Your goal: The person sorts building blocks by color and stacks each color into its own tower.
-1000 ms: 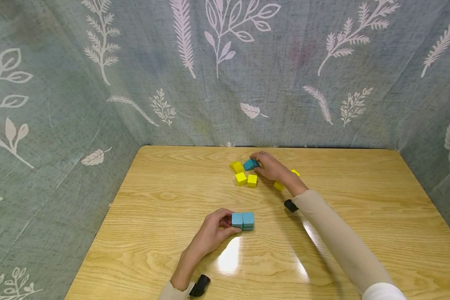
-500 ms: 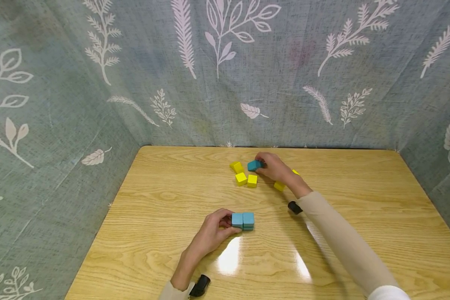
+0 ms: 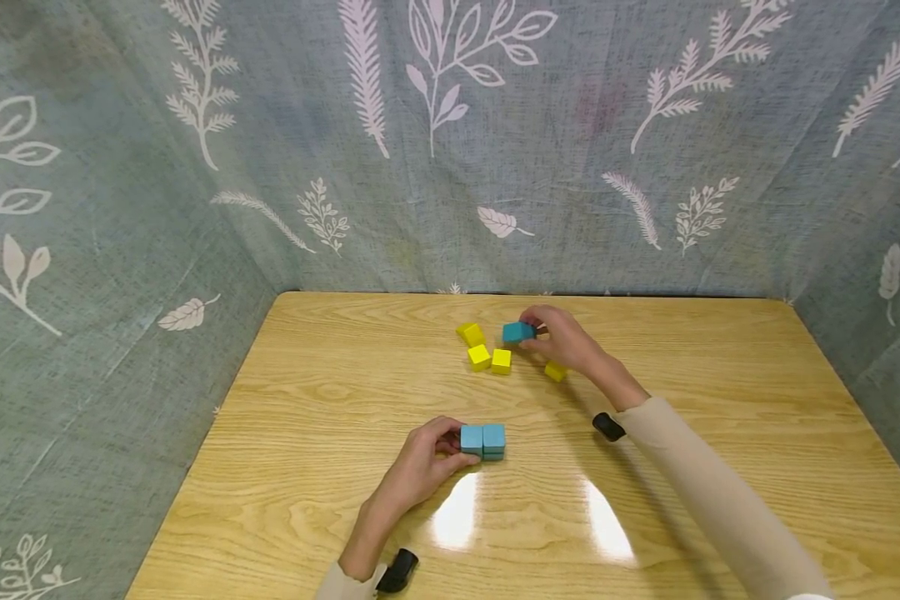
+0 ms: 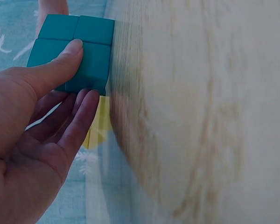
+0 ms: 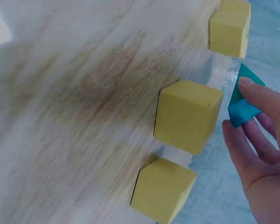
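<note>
On the near middle of the table, my left hand (image 3: pixel 423 462) grips a small stack of blue cubes (image 3: pixel 483 440), two across and two high. The left wrist view shows the thumb laid over the stack's near face (image 4: pixel 91 60) and the fingers beneath or behind it. Farther back, my right hand (image 3: pixel 566 342) pinches a blue triangular block (image 3: pixel 516 333) between thumb and fingers. In the right wrist view the triangular block (image 5: pixel 242 109) shows a pointed end and a sloping side. Whether it touches the table I cannot tell.
Yellow blocks lie around the right hand: a wedge-like one (image 3: pixel 470 335), two cubes (image 3: pixel 479 358) to its left, and one (image 3: pixel 556 371) partly under the wrist. The wooden table (image 3: pixel 330 375) ends at a patterned cloth (image 3: pixel 420 225) behind and beside it.
My right hand has slid a little to the right with the blue triangular block, away from the yellow blocks on the left. My left hand and the blue stack stay in place.
</note>
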### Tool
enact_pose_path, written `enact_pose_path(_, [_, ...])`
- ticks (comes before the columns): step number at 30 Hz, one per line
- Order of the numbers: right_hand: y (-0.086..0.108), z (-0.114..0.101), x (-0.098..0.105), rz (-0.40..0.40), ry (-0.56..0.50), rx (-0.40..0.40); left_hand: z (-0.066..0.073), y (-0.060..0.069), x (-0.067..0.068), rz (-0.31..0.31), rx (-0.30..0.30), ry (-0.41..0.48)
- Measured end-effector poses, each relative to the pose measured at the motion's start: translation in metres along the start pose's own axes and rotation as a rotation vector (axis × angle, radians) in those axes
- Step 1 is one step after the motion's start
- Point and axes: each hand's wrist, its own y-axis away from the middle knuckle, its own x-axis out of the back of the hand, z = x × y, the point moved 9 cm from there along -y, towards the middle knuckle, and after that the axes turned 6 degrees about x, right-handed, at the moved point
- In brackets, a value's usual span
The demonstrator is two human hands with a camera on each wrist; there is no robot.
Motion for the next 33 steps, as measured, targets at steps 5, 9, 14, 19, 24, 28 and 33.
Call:
enact_pose_path(5, [0.011,-0.008,0.006,0.041,-0.001,0.051,0.001,0.001,0.000,0.000,0.003,0.003])
enact_pose_path(9, [0.019,-0.015,0.010,0.054,-0.018,0.065,0.000,0.000,0.000,0.001,0.007,0.003])
enact_pose_path(14, [0.027,-0.024,0.013,0.066,-0.033,0.089,0.000,0.000,0.000,0.001,0.016,0.006])
enact_pose_path(19, [0.037,-0.031,0.014,0.078,-0.040,0.108,0.001,-0.001,0.000,0.001,0.017,0.012])
enact_pose_path(24, [0.048,-0.039,0.014,0.095,-0.051,0.136,0.001,-0.001,-0.001,0.002,0.019,0.009])
enact_pose_path(28, [0.057,-0.047,0.011,0.109,-0.065,0.158,0.000,-0.002,-0.001,-0.001,0.013,0.009])
enact_pose_path(33, [0.067,-0.057,0.005,0.104,-0.075,0.169,-0.001,-0.001,0.000,0.003,0.006,0.002])
